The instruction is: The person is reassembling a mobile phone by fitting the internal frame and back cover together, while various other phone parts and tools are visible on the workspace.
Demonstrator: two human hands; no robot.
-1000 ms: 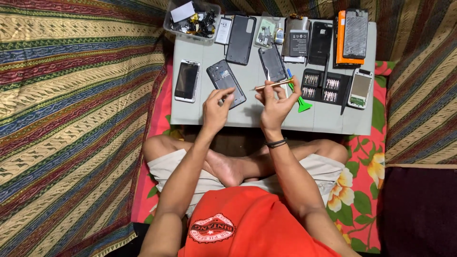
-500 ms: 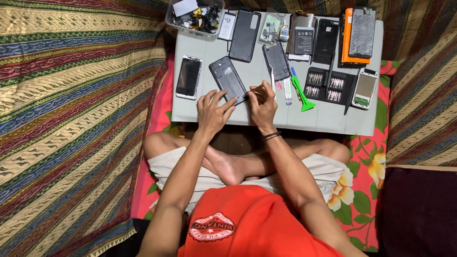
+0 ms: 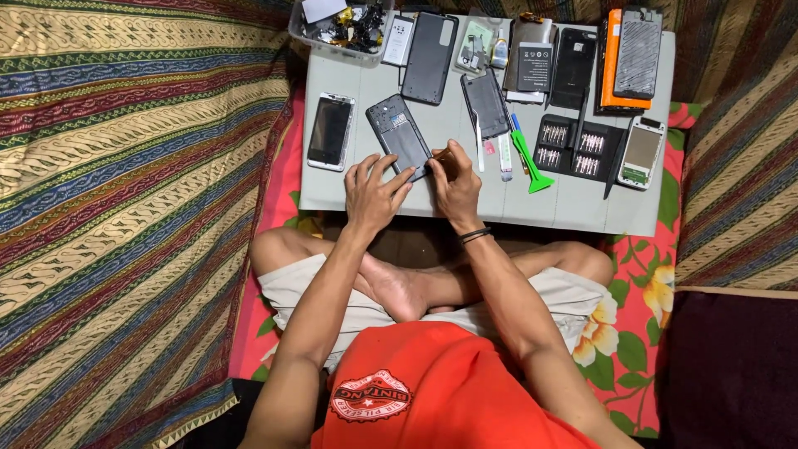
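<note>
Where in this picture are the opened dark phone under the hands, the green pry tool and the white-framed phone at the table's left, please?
opened dark phone [image 3: 397,133], head view, on its exposed inner back.
green pry tool [image 3: 530,166], head view, on its shaft near the wide end.
white-framed phone [image 3: 330,130], head view, on its dark screen.

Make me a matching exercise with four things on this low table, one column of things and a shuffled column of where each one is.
Things:
1. opened phone
2. green pry tool
3. clear parts tray
4. white-framed phone

Places:
A. far left corner of the table
B. left of the opened phone
C. under both hands, left hand and right hand
D. beside the bit set

Pairs: 1-C, 2-D, 3-A, 4-B
</note>
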